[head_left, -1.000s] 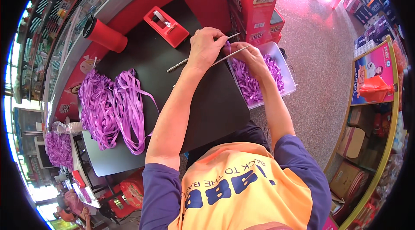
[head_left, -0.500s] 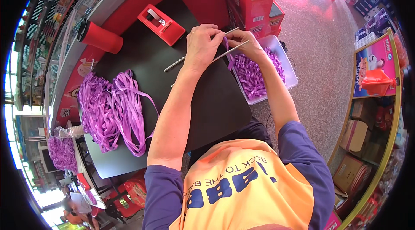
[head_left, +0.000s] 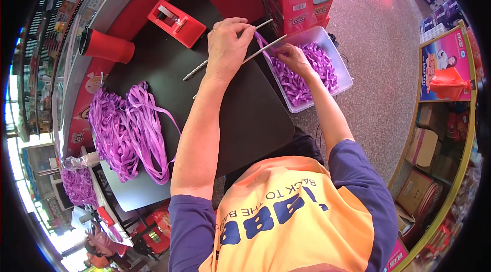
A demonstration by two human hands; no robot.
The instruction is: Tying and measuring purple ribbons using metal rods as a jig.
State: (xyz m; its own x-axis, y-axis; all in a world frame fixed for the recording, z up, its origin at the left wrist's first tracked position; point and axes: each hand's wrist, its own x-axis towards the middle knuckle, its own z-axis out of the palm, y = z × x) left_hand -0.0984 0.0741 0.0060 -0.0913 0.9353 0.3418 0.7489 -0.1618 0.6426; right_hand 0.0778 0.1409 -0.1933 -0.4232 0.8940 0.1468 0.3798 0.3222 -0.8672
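My left hand [head_left: 229, 42] is closed over thin rods above the dark tabletop. One thin rod [head_left: 264, 24] pokes out past its thumb, and a second rod [head_left: 273, 43] slants below, roughly parallel. From the left fingertips a purple ribbon [head_left: 262, 43] runs down toward my right hand. Over the rim of a clear plastic bin [head_left: 346, 80] full of short purple ribbon pieces [head_left: 312, 75], my right hand [head_left: 294, 60] is bent in a pinch, seemingly on the ribbon; its fingertips are partly hidden.
Two bundles of purple ribbon [head_left: 148, 131] lie on the dark table [head_left: 245, 113] at left. A red tape dispenser [head_left: 179, 24] and a red tumbler [head_left: 108, 47] stand farther back. Red boxes [head_left: 291, 1] rise behind the bin. Shelves [head_left: 424, 170] line the right side.
My right hand has moved away from the left, down and over the bin. The ribbon now stretches between the hands. My left hand still grips the rods, and the view has shifted slightly.
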